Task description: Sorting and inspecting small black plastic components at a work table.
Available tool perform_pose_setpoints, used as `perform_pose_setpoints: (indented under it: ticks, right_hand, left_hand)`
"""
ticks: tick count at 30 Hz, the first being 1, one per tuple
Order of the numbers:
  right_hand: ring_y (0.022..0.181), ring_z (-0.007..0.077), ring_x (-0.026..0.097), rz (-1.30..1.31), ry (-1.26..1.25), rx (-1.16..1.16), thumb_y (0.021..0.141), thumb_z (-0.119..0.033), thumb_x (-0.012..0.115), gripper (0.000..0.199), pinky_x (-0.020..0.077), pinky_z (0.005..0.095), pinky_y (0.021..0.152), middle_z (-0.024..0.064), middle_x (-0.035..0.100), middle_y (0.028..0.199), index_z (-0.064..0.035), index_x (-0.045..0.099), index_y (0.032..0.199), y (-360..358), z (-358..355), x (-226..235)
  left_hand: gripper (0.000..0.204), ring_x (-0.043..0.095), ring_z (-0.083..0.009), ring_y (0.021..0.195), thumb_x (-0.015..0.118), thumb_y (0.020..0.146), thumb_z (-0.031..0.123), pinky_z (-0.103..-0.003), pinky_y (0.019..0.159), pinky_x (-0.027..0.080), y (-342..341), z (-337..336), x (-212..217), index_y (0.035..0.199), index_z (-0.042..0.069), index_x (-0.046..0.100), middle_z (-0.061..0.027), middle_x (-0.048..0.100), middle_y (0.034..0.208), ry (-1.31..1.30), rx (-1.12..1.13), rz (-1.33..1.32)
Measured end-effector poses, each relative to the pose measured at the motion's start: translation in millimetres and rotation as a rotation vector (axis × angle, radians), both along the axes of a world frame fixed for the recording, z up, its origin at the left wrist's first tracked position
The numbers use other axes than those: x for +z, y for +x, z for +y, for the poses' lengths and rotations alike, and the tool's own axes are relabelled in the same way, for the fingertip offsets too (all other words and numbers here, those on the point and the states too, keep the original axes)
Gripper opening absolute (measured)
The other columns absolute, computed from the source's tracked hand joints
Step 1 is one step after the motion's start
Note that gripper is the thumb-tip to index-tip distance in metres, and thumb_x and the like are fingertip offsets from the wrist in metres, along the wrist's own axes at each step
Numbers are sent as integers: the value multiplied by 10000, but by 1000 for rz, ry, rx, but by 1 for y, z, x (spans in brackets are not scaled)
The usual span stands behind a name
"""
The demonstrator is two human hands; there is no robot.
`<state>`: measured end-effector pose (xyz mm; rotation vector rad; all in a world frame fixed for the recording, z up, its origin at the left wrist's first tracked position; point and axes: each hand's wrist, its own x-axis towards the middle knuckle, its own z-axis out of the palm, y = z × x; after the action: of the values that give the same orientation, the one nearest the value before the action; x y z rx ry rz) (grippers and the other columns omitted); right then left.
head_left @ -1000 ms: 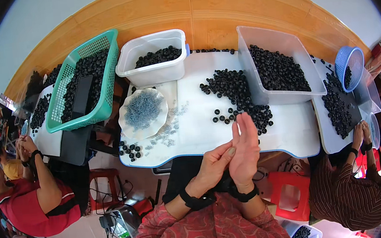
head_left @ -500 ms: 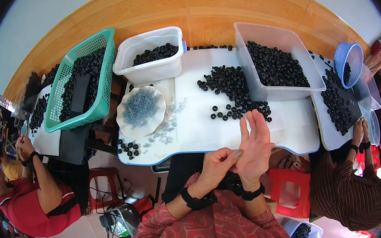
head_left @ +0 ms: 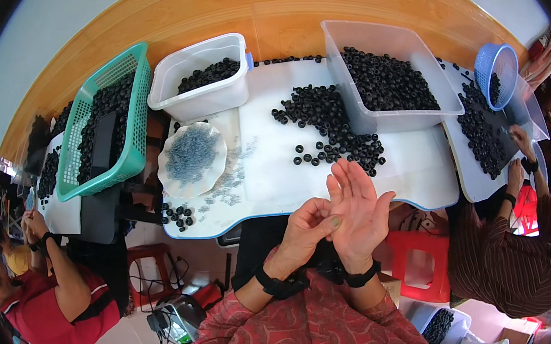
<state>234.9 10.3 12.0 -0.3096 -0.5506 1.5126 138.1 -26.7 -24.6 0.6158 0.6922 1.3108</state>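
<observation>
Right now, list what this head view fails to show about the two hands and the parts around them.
- Left hand: its fingertips press on the open right hand; anything pinched there is too small to tell.
- Small grey pieces on the white plate: too small to tell their shape.
- Green basket: its far left end blurs toward the fisheye rim.

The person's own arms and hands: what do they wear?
The left hand and right hand are bare, without gloves. Each wrist carries a black band. The sleeves are red with a darker pattern and reach to the forearms.
</observation>
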Motion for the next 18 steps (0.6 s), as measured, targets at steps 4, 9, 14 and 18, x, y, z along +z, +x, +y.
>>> perform_pose_setpoints:
  ticks: [4, 9, 14, 18]
  right_hand:
    - [1284, 329, 474, 15, 19, 26, 1006, -604, 290, 784, 427, 440, 1067, 236, 460, 1405, 70, 427, 1383, 3, -2, -3]
    - [1138, 290, 554, -131, 59, 36, 1001, -611, 303, 752, 494, 404, 936, 215, 533, 1308, 54, 487, 1302, 8, -8, -16]
    - [985, 235, 596, -313, 56, -22, 1012, -591, 307, 711, 487, 357, 873, 184, 575, 1191, 60, 534, 1184, 13, -12, -25]
    - [937, 205, 604, -269, 11, -35, 1042, -488, 354, 587, 496, 317, 823, 155, 587, 1159, 53, 561, 1137, 13, -16, -25]
  left_hand:
    - [115, 532, -55, 615, 676, 934, 107, -191, 518, 425, -3, -6, 1, 962, 39, 587, -3, 595, 824, -107, -87, 8]
    - [106, 552, -60, 646, 650, 952, 110, -199, 545, 446, -13, -9, -11, 919, 45, 573, -3, 588, 821, -62, -244, -10]
    - [91, 585, -71, 866, 631, 960, 90, -230, 760, 492, 11, -5, 4, 1006, 15, 606, -10, 617, 922, -10, 63, 148]
    - [216, 619, -81, 906, 630, 958, 84, -237, 805, 524, 5, -6, -15, 1150, -13, 621, -32, 659, 994, 80, -98, 298]
